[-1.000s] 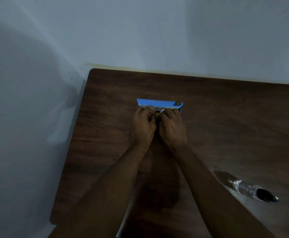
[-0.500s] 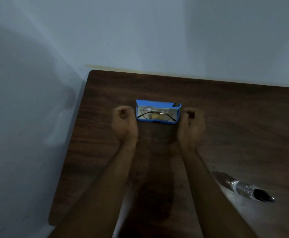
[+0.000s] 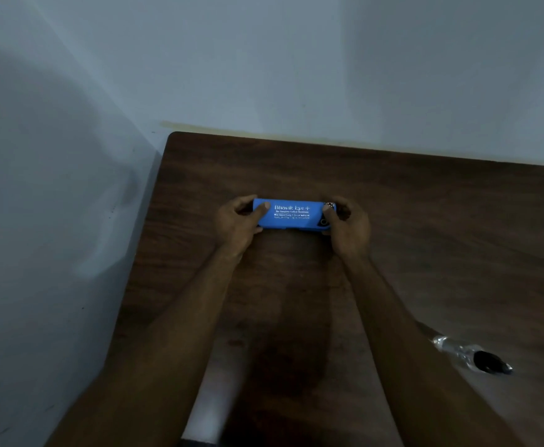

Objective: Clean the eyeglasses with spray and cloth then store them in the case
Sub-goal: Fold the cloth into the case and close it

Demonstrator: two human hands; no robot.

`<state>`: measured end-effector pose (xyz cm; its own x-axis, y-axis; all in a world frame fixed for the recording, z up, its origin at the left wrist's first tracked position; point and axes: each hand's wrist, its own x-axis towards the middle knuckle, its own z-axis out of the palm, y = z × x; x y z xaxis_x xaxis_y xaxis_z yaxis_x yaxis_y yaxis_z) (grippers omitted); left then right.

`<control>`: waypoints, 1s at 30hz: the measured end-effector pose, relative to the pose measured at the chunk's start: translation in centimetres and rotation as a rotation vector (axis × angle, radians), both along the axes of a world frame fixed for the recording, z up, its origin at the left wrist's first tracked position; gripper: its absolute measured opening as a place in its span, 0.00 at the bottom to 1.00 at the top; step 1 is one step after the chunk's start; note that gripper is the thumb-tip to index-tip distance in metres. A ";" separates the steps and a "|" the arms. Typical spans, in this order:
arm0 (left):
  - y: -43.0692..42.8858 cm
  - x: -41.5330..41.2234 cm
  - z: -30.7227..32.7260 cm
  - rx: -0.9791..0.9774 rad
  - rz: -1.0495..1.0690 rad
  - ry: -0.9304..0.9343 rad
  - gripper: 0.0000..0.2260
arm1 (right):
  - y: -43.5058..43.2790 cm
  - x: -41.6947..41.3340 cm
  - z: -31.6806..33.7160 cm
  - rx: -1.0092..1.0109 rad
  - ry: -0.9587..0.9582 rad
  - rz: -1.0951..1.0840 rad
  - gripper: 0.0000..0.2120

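Observation:
A blue eyeglass case [image 3: 293,215] with white lettering on its lid lies closed in the middle of the dark wooden table [image 3: 425,227]. My left hand [image 3: 236,225] grips its left end, thumb on top of the lid. My right hand [image 3: 349,227] grips its right end, thumb pressed on the lid. The eyeglasses are hidden inside the case. No cloth is in sight.
A clear spray bottle [image 3: 472,354] with a black cap lies on its side near the table's front right. Pale walls close in at the back and left, with a narrow gap along the table's left edge.
The case stood open with the glasses showing and both hands loose beside it. Now the lid is down, and both hands hold the case's ends.

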<state>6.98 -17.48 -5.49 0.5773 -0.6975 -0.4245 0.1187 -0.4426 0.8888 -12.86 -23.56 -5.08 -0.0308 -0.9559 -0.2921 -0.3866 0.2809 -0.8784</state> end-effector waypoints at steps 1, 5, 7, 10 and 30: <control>0.1 0.0 -0.3 -0.015 -0.008 -0.019 0.20 | 0.1 -0.2 0.0 0.002 -0.018 0.005 0.17; 0.8 -0.2 -1.2 -0.058 -0.017 -0.072 0.21 | -0.1 -0.3 -0.5 -0.012 -0.028 0.012 0.18; 0.9 -0.2 -1.6 -0.067 -0.032 -0.107 0.21 | -0.2 -0.3 -0.8 -0.012 -0.039 0.000 0.19; 1.0 -0.1 -2.1 -0.075 -0.064 -0.184 0.22 | -0.2 -0.2 -1.1 -0.012 -0.045 -0.013 0.20; 0.1 -0.9 -0.7 -0.083 0.131 -0.230 0.18 | 0.1 2.8 -1.4 -0.069 -0.111 -0.200 0.14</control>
